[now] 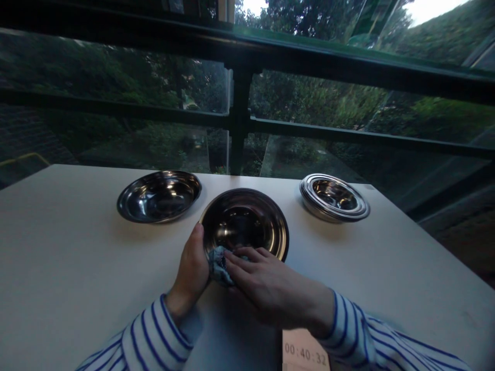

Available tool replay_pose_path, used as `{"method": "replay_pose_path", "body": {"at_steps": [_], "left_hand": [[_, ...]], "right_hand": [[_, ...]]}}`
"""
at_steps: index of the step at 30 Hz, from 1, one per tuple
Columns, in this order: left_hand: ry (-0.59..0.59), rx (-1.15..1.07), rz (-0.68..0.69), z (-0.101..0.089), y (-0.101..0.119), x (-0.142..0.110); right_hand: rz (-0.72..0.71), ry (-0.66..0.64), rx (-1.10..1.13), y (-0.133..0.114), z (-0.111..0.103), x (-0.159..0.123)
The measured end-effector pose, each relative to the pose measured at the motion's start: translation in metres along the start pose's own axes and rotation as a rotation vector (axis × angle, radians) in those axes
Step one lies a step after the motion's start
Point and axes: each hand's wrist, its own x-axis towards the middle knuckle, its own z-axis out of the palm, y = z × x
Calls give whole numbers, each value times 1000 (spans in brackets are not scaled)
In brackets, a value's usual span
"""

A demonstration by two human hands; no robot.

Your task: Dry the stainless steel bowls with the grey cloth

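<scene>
A shiny metal bowl is tilted toward me in the middle of the view, above the white table. My left hand grips its left rim, thumb on the edge and the other fingers hidden behind. With bent fingers, my right hand presses a crumpled bluish cloth against the near rim of the bowl. Part of the cloth is covered by the right fingers. Both sleeves are white with blue stripes.
On the white table, a single metal bowl sits at the back left. Several nested metal bowls stand at the back right. A timer display shows at the bottom edge. Dark-framed windows rise beyond the table.
</scene>
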Motion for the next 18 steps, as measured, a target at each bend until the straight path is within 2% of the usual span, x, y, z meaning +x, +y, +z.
{"method": "replay_pose_path", "body": {"at_steps": [3, 5, 9, 11, 13, 16, 18], "left_hand": [[-40, 46, -3, 2, 4, 1], [-8, 86, -51, 3, 3, 0], [121, 178, -124, 4, 0, -2], [142, 197, -122, 3, 2, -2], [110, 161, -123, 3, 3, -1], [32, 43, -115, 3, 3, 0], [44, 17, -113, 3, 2, 0]], "right_hand": [[37, -64, 0, 4, -13, -12], [85, -72, -16, 4, -17, -15], [61, -27, -21, 0, -6, -4], [20, -6, -22, -2, -1, 1], [21, -14, -29, -2, -2, 0], [96, -45, -59, 0, -10, -10], [134, -41, -75, -1, -11, -13]]}}
